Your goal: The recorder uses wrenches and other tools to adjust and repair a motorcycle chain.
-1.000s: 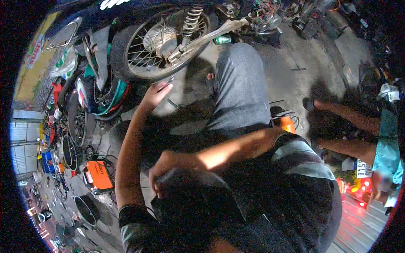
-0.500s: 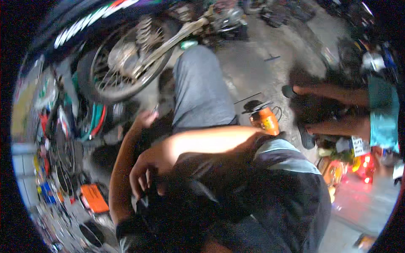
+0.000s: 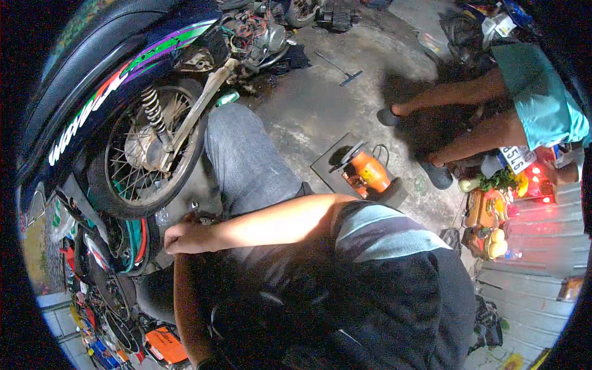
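Note:
My right forearm crosses in front of me to the left. My right hand (image 3: 186,238) is closed, its fingers bent down and their tips out of sight. It covers most of my left hand (image 3: 201,218), which comes up behind it from the lower edge. A small shiny metal piece (image 3: 195,205) shows just beyond my left fingers; its kind and whether I hold it are unclear. Both hands are beside my bent knee in grey trousers (image 3: 243,154), close to the spoked motorcycle wheel (image 3: 196,145) with its coil-spring shock absorber (image 3: 154,111).
A dark motorcycle body (image 3: 123,80) leans over the wheel. An orange power tool (image 3: 370,171) lies on the concrete at right, near a T-shaped bar (image 3: 351,78). Another person's legs (image 3: 481,132) are beyond it. An orange case (image 3: 165,345) and scattered tools lie lower left.
My right hand has moved left and up to meet my left hand. The view has swung, so the motorcycle stands lower and further left, and the blur has cleared.

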### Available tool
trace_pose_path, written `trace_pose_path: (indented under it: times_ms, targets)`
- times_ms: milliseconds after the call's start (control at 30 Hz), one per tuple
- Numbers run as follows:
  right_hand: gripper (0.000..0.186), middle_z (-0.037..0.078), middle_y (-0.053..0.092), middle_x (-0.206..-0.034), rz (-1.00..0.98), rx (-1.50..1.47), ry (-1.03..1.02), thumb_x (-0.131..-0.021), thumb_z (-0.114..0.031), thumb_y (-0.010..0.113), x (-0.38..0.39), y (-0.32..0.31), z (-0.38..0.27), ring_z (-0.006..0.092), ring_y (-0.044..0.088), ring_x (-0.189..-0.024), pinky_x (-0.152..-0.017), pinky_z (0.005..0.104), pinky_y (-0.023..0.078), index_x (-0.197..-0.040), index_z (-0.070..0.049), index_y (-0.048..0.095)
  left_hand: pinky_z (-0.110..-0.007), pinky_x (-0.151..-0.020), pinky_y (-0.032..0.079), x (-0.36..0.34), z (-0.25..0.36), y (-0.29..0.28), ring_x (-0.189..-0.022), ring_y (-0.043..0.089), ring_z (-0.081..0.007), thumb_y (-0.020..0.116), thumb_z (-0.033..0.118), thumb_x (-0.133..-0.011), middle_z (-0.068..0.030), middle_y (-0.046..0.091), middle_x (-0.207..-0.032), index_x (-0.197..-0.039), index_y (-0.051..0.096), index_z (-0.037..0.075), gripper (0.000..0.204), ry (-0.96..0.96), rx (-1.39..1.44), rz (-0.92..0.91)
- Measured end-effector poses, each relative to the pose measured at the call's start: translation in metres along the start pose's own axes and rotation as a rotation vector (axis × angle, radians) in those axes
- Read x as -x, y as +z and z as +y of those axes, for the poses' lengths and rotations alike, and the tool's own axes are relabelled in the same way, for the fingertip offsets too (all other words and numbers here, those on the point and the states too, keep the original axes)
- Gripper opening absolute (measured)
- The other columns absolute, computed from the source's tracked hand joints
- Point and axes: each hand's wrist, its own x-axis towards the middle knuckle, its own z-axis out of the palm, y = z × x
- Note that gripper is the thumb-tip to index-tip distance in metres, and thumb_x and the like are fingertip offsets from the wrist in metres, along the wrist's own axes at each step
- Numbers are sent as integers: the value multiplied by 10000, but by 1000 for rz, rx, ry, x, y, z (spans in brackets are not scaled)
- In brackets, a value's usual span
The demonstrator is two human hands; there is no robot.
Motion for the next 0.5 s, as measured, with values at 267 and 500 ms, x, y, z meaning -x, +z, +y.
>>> trace_pose_path:
  times_ms: [267,500]
  targets:
    - [236,89,566,-794,-10,3,61,-690,-202,549,3,3,-4,164,519,-786,-715,271,388,-820,-6,544,-267,-661,400,15,-16,-4,-751,499,-129,427,310,-816,-62,528,-851,-922,528,37,310,18,203,11]
    - [245,88,566,-796,-19,-27,68,-690,-195,540,7,3,-7,170,518,-789,-717,268,387,-848,-7,541,-274,-676,402,29,-18,-2,-774,499,-138,417,320,-819,-68,522,-885,-949,516,40,324,37,357,30]
